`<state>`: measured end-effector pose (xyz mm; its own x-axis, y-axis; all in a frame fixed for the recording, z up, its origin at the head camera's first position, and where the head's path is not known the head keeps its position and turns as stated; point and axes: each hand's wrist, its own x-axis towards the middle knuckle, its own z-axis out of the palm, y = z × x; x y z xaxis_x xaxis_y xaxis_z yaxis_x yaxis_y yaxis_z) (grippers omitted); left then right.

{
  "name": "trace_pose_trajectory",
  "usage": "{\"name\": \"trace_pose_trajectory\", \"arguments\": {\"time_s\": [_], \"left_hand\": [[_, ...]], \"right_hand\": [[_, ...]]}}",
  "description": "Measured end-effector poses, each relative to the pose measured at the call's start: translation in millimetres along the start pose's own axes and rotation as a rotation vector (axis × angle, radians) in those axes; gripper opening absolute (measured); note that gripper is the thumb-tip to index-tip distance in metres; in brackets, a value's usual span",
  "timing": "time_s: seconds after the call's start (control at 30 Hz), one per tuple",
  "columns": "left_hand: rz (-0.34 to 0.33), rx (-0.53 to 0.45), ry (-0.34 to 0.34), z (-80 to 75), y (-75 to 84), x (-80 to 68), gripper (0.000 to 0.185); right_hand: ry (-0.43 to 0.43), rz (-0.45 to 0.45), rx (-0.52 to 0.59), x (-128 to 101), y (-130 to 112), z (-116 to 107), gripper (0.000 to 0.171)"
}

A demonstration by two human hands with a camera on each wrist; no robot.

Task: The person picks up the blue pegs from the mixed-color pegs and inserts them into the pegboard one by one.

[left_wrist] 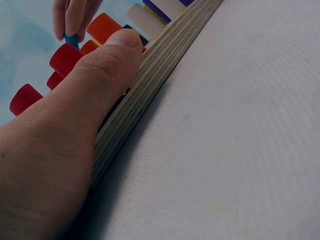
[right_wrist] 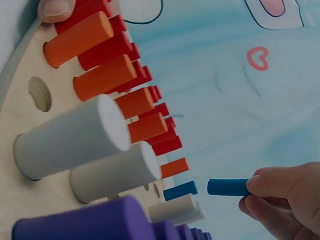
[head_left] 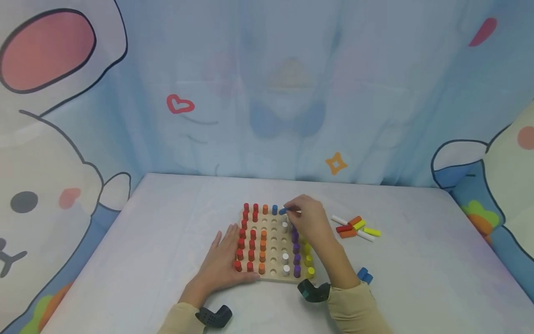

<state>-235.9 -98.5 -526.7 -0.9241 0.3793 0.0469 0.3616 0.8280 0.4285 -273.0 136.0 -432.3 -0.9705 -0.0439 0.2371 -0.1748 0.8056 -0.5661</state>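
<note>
A wooden pegboard [head_left: 278,278] lies on the table with rows of coloured pegs standing in its holes. My left hand [head_left: 221,262] rests against its near left corner, fingers straight along the left side and thumb over the front edge. Between thumb and fingertips, my right hand [head_left: 309,220] pinches a blue peg [right_wrist: 227,187] over the far row. That peg is tilted in the head view and points away from the fingers in the right wrist view. Beside it, another blue peg [head_left: 275,210] stands in the board. The right hand and forearm hide part of the board's right side.
Right of the board lies a loose pile of white, red, orange and yellow pegs [head_left: 348,234]. Blue pegs [head_left: 365,275] lie on the table near the right sleeve. A printed curtain [head_left: 288,139] hangs behind the white table [head_left: 146,260].
</note>
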Motion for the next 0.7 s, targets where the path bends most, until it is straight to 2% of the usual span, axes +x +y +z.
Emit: {"name": "trace_pose_trajectory", "arguments": {"time_s": [0.27, 0.5, 0.7], "left_hand": [[0.011, 0.003, 0.000, -0.9, -0.3, 0.2, 0.126], [0.005, 0.011, -0.007, -0.2, -0.1, 0.8, 0.126], [0.001, 0.010, -0.013, -1.1, -0.7, 0.7, 0.126]], "right_hand": [[-0.042, -0.027, -0.084, 1.0, -2.0, 14.2, 0.015], [-0.013, -0.094, -0.090, 3.0, 1.5, 24.1, 0.015], [-0.059, -0.064, -0.118, 5.2, -1.2, 29.7, 0.014]]}}
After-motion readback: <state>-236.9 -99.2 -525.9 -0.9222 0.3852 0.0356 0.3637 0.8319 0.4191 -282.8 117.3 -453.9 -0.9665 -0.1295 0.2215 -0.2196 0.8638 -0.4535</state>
